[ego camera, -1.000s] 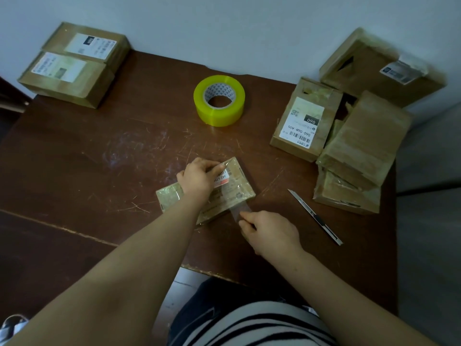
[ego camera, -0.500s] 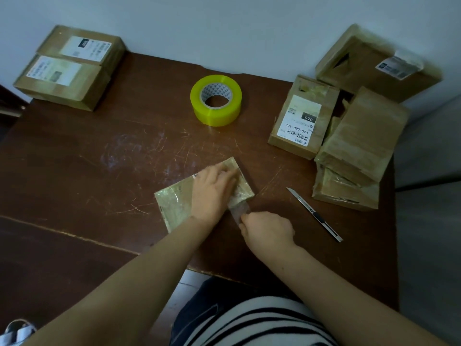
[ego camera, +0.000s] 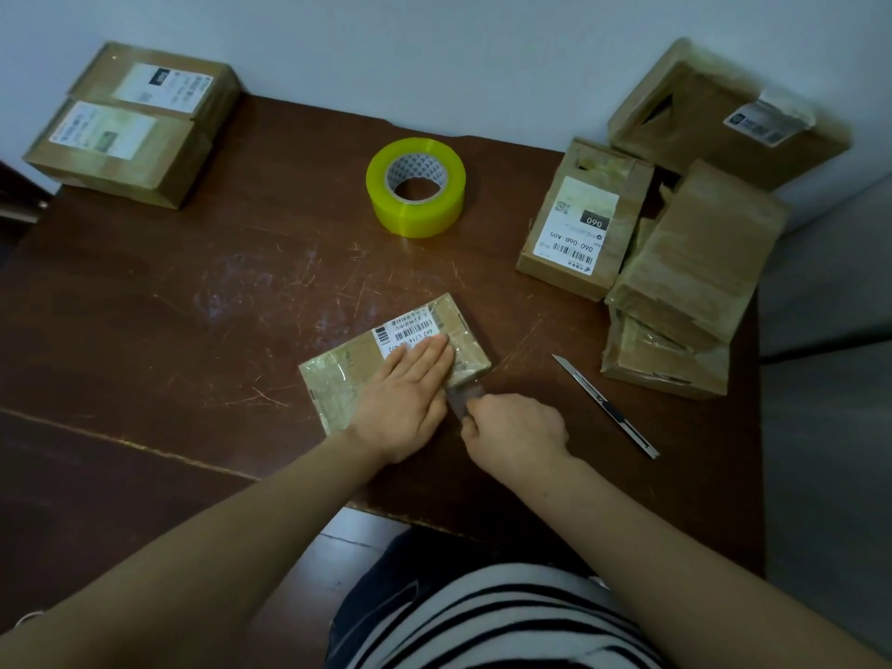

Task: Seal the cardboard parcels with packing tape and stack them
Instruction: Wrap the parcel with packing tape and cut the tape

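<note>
The small parcel lies flat on the bench under the left hand. The left fingers are straight and close together, pressing down across its label. Just off the parcel's near edge, the right hand has its fingers curled. Thumb and forefinger pinch the free tail of a clear strip of tape, which runs from beside the left fingertips over that edge.

The parcel looks thin, light and fairly stiff, and its glossy taped skin is probably slick. A pull on the tape would likely slide it across the bench, so a flat press from above suits it better than a pinch. For lifting, the 2 long edges seem the surest hold. The tape is limp and sticky, so it is best held only at its tip and kept taut, or it will wrinkle or cling to skin.

The tape roll stands well beyond the left fingertips. The knife lies to the right of the right fingers, near but apart. 2 labelled parcels sit far left of the left fingers, and a loose heap of parcels sits beyond the knife.
</note>
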`<state>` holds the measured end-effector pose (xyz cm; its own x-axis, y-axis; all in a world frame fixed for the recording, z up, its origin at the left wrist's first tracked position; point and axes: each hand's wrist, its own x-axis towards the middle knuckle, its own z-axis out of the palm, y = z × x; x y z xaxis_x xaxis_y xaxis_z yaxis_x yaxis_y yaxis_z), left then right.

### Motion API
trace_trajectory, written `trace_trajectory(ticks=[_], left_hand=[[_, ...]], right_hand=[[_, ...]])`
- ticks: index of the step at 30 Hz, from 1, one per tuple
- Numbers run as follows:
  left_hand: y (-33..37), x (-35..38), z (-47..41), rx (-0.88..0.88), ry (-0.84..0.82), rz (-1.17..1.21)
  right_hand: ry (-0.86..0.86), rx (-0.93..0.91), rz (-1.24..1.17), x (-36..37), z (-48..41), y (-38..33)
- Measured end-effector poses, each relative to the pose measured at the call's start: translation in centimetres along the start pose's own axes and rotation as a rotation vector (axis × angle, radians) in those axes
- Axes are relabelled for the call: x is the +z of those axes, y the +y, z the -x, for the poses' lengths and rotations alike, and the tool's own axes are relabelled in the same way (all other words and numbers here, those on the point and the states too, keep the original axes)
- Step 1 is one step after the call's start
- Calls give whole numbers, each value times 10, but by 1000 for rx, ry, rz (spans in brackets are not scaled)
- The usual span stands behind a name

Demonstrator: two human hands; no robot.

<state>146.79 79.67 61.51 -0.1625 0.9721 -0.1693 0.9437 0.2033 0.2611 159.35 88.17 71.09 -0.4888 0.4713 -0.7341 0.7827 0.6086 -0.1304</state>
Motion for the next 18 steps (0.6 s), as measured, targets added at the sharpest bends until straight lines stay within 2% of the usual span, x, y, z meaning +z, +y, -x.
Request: trace_trajectory(ticks=[2,3,5,7,9,11,13,18], left_hand=[[5,-5,-17,-96,134,37],[4,-5,-28,-185,151,61],[1,2,-41,-339,46,68],[-3,7,-47,-375,-28,45],[-4,9,-41,-319,8,51],[-3,14,-30,-186,41,-3],[-2,17,-21,-79,-13,3],[6,18,-15,-12,-10,10]], right_hand=[[-21,9,2,0,-2,-1],[-34,11,4,0,-2,-1],[-38,1,8,0,-2,-3],[-9,-8,-1,0,-2,-1],[-10,-5,-24,0,-1,0],[-11,10,-47,0,-2,2],[-10,9,-57,0,-3,2],[5,12,-55,5,-4,3]])
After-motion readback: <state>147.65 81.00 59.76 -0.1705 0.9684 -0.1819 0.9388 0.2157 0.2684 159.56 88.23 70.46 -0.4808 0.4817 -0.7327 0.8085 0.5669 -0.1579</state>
